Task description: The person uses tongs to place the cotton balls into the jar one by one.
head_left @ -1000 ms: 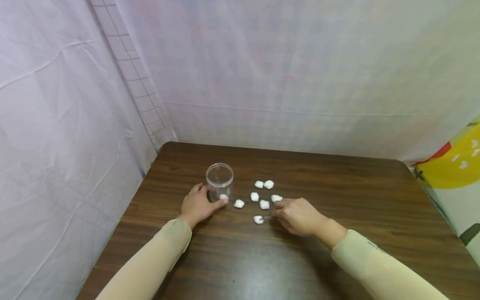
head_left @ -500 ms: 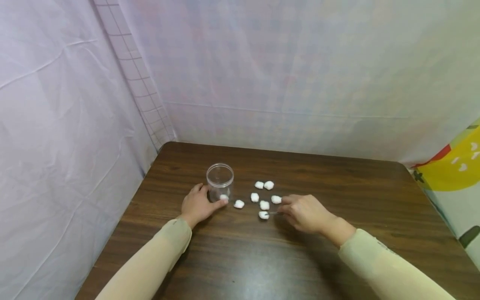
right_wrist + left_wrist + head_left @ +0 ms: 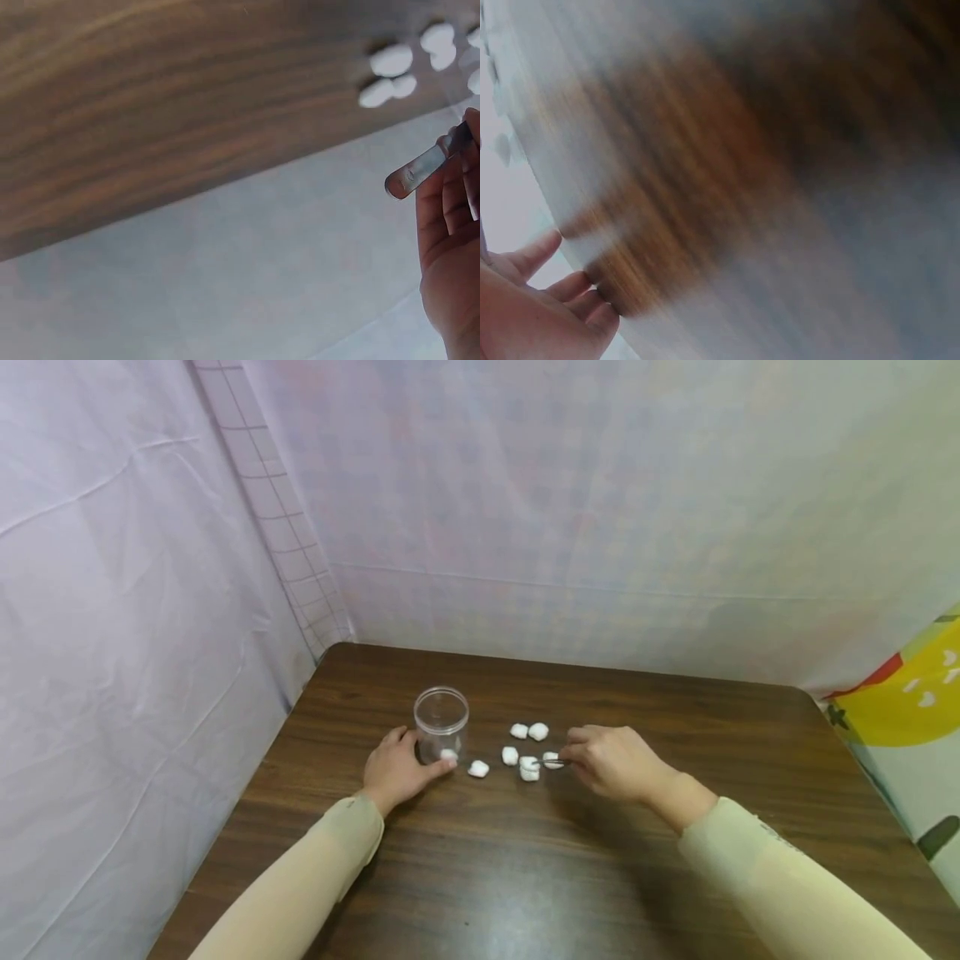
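Observation:
My left hand [image 3: 398, 768] holds a clear, lidless plastic jar [image 3: 441, 720] upright on the table, its thumb in front and fingers at the left side. One white cotton ball [image 3: 448, 755] shows low at the jar's front, just above the thumb; I cannot tell whether it is inside. My right hand [image 3: 617, 762] pinches metal tweezers [image 3: 424, 171], whose tips reach left to a cotton ball [image 3: 527, 762]. That ball overlaps another cotton ball [image 3: 530, 775] in the head view. In the left wrist view the fingers [image 3: 571, 285] show, without the jar.
A loose cotton ball [image 3: 478, 769] lies just right of the jar. Several more, such as a pair of cotton balls [image 3: 537, 732], lie around the tweezers. The brown wooden table [image 3: 480, 868] meets a pale curtain [image 3: 570, 527] at the back.
My right hand has moved up and away across the table, carrying a cotton ball in the tweezers from the nearer side to over the group. My left hand and the jar stay put.

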Demonstrator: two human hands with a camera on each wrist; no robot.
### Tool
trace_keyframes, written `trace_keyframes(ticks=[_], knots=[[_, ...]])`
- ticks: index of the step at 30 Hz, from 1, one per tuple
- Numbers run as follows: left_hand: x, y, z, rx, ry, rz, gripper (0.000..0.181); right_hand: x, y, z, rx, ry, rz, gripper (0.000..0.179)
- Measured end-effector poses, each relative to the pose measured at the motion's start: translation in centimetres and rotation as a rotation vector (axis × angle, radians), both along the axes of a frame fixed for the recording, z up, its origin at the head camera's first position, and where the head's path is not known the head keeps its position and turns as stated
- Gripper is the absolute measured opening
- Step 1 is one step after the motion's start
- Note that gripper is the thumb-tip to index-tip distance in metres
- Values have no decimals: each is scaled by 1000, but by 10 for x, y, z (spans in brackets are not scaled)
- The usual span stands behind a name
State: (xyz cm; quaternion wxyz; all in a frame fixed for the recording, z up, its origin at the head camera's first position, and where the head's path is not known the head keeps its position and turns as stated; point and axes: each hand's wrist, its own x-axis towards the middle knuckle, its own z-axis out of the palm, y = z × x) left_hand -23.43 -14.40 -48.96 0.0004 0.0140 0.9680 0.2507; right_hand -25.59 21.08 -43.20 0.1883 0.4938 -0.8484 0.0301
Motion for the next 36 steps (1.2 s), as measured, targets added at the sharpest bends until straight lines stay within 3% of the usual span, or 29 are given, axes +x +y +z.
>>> trace_keyframes(ticks=[10, 21, 36], knots=[[0, -1, 0, -2, 8, 1, 89, -21, -22, 38, 16, 14, 14, 13], [-1, -2, -1, -3, 15, -8, 89, -39, -52, 65, 14, 38, 18, 15], [-3, -1, -3, -6, 4, 1, 92, -48, -97, 72, -9, 5, 5, 18]])
